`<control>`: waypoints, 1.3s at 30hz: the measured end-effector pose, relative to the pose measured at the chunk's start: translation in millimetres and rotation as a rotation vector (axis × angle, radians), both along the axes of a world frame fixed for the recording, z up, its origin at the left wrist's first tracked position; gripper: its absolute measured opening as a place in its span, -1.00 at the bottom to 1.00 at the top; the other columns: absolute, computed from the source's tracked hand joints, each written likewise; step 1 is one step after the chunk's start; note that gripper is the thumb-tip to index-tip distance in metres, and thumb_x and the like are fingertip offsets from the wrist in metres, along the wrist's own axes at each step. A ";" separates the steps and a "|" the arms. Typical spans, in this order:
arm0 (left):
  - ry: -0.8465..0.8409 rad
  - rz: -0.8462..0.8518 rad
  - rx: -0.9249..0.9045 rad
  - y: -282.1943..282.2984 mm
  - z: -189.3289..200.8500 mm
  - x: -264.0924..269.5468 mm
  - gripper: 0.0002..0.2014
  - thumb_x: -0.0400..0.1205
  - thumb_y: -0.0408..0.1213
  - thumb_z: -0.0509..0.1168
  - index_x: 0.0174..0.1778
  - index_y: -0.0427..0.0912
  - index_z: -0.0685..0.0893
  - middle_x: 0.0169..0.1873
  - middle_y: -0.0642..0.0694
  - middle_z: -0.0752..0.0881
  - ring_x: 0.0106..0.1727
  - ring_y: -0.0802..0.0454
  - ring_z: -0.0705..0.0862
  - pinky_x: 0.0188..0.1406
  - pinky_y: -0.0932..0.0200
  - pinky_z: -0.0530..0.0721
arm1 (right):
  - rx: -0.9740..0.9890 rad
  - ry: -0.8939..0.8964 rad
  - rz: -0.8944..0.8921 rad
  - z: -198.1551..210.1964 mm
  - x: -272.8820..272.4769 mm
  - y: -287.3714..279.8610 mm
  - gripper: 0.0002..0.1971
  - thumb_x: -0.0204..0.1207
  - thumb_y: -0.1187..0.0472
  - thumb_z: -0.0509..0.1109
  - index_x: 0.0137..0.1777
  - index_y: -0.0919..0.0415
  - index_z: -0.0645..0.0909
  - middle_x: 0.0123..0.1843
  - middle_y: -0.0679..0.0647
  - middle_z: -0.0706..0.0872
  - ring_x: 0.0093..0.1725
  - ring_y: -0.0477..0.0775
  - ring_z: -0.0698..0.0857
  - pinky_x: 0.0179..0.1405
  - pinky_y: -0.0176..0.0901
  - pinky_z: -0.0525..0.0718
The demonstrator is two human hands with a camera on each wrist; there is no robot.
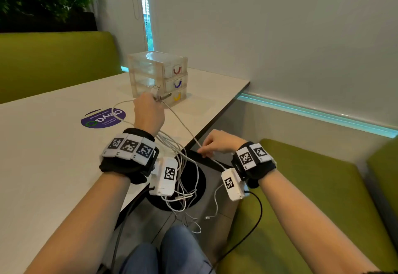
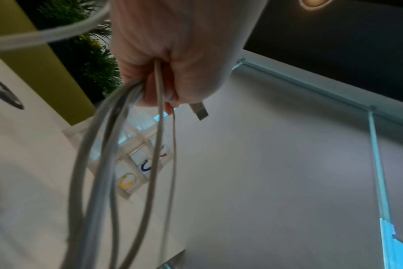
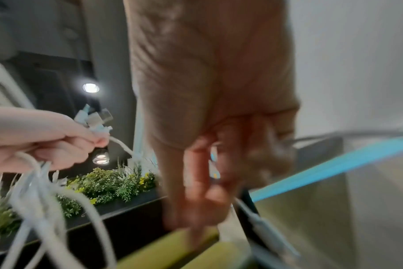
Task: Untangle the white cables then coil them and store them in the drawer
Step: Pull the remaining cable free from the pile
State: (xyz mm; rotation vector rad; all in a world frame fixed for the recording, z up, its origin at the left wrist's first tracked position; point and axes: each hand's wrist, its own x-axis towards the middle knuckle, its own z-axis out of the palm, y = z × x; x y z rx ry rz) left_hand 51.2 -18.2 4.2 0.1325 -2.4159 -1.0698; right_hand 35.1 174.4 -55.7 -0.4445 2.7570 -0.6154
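My left hand point(image 1: 148, 110) is raised over the white table point(image 1: 43, 155) and grips a bunch of white cables point(image 1: 178, 155) near their plug ends point(image 1: 155, 89). Loops of them hang from the fist point(image 2: 163, 72) past the table corner toward my lap; a USB plug point(image 2: 199, 111) sticks out below the fingers. My right hand point(image 1: 217, 143) pinches one white cable strand point(image 1: 187, 130) that runs taut up to the left hand. The clear three-drawer unit point(image 1: 158, 75) stands just beyond the left hand, with red, blue and yellow handles, all drawers closed.
A purple round sticker point(image 1: 103, 117) lies on the table left of my left hand. Green bench seats point(image 1: 323, 198) flank the table, a wall point(image 1: 280, 36) is close on the right. A round black table base point(image 1: 189, 183) sits below the hanging loops.
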 end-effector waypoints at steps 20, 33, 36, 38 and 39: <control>-0.141 -0.186 -0.015 18.1 -6.2 19.3 -0.19 0.61 -0.57 0.12 0.65 -0.18 -0.24 0.30 -0.46 0.53 0.20 -0.32 0.60 0.07 0.02 0.55 | -0.127 0.346 -0.021 3.4 -6.2 -62.7 -0.69 0.62 0.14 0.23 0.30 0.15 0.60 0.32 0.11 0.67 0.32 0.15 0.59 0.33 -0.06 0.49; -0.153 -0.208 0.021 26.4 -4.8 20.2 -0.69 0.64 -0.45 0.12 0.30 -0.40 0.36 0.20 -0.43 0.58 0.20 -0.38 0.58 0.01 -0.10 0.55 | -0.711 0.334 0.002 42.0 25.1 -38.1 -0.65 0.62 0.13 0.18 0.33 0.19 0.56 0.01 0.12 0.72 -0.28 -0.39 0.61 -0.32 -0.59 0.48; -0.163 -0.203 0.017 22.2 -6.2 18.9 -0.67 0.64 -0.46 0.10 0.34 -0.34 0.36 0.21 -0.41 0.58 0.19 -0.36 0.59 0.01 -0.08 0.55 | -0.722 0.369 0.018 42.6 18.7 -38.1 -0.75 0.62 0.18 0.26 0.19 0.24 0.68 -0.43 0.05 0.66 -0.64 -0.21 0.46 -0.60 -0.50 0.38; -0.095 -0.247 0.028 18.9 -6.3 19.6 -0.55 0.63 -0.50 0.08 0.46 -0.23 0.29 0.13 -0.33 0.62 0.06 -0.29 0.63 -0.11 -0.01 0.54 | -0.768 0.423 -0.070 43.7 6.6 -36.1 -0.77 0.62 0.19 0.25 0.11 0.22 0.72 -0.51 0.01 0.62 -0.68 -0.17 0.40 -0.61 -0.45 0.38; -0.032 -0.299 0.029 19.0 -5.8 21.6 -0.47 0.62 -0.52 0.09 0.53 -0.16 0.23 0.04 -0.25 0.63 -0.06 -0.21 0.64 -0.19 0.07 0.54 | -0.793 0.467 -0.156 43.3 0.0 -35.3 -0.77 0.62 0.19 0.26 0.06 0.23 0.73 -0.52 -0.01 0.61 -0.69 -0.18 0.40 -0.59 -0.44 0.40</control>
